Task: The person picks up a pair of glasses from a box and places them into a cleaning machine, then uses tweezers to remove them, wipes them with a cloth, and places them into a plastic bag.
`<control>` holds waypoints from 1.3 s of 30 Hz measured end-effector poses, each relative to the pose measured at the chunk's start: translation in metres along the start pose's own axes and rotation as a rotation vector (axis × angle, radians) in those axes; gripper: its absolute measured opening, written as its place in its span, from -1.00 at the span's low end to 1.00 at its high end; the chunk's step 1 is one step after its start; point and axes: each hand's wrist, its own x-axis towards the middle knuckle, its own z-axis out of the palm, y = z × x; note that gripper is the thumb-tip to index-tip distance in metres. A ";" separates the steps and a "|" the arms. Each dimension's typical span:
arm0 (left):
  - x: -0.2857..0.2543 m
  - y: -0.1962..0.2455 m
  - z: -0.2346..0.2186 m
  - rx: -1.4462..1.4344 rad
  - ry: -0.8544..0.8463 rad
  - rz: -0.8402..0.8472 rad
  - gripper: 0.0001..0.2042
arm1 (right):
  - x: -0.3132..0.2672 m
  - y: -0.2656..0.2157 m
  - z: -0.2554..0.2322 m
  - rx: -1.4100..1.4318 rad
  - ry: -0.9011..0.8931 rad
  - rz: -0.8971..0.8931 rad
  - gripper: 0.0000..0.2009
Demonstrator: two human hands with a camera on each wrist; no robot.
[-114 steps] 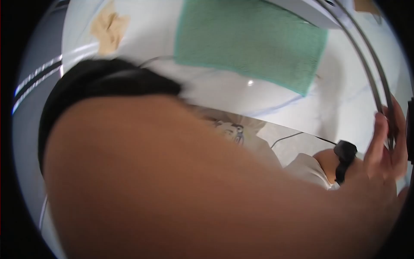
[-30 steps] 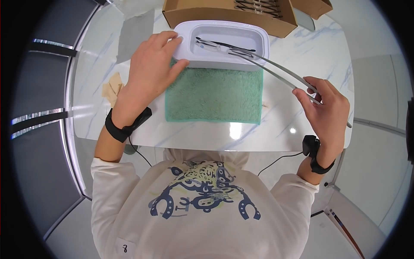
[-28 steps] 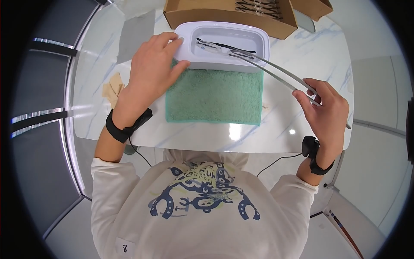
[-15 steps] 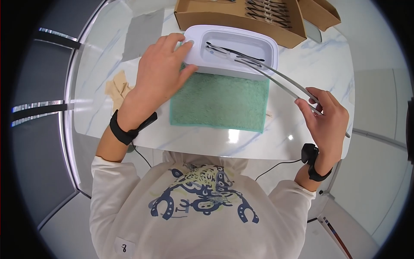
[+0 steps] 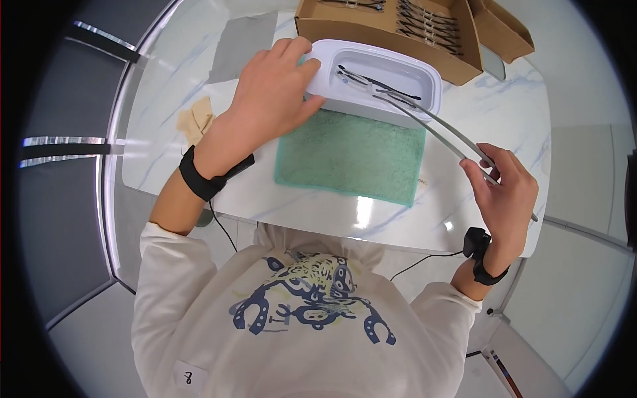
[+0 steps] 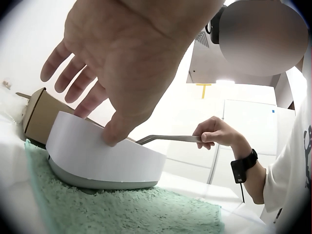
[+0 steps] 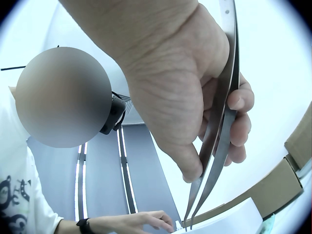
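Observation:
My left hand (image 5: 275, 86) rests at the left end of a white oval tub (image 5: 318, 83), its thumb against the front wall and its fingers straight along the top in the left wrist view. In my right hand (image 5: 507, 189) I grip long metal tweezers (image 5: 446, 138) between thumb and fingers. Their bent tips reach over the tub's right rim to the eyeglasses (image 5: 358, 81) lying inside, which have clear lenses and dark temples. In the right wrist view the tweezers' two arms (image 7: 214, 146) stand slightly apart near the tips.
The tub stands at the back of a green towel (image 5: 352, 159). Behind it, a cardboard box (image 5: 388, 34) holds several more glasses in rows. A grey cloth (image 5: 244, 46) and a crumpled tan cloth (image 5: 196, 121) lie to the left. A second box (image 5: 504, 33) sits at the far right.
Earliest, a bare arm filled the head view while the right hand held the tweezers upright. Over the last second the head view shifts and turns slightly; hands, tweezers and glasses stay almost the same.

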 end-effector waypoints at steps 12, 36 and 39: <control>-0.032 0.008 -0.015 -0.133 0.010 -0.076 -0.61 | 0.000 0.008 0.011 -0.057 -0.017 0.001 -0.66; -0.066 0.024 -0.036 -0.325 0.159 -0.061 -0.69 | 0.012 -0.038 -0.009 -0.207 -0.178 -0.016 -0.66; -0.065 0.027 -0.036 -0.326 0.176 -0.028 -0.67 | 0.011 -0.038 -0.008 -0.192 -0.178 -0.005 -0.66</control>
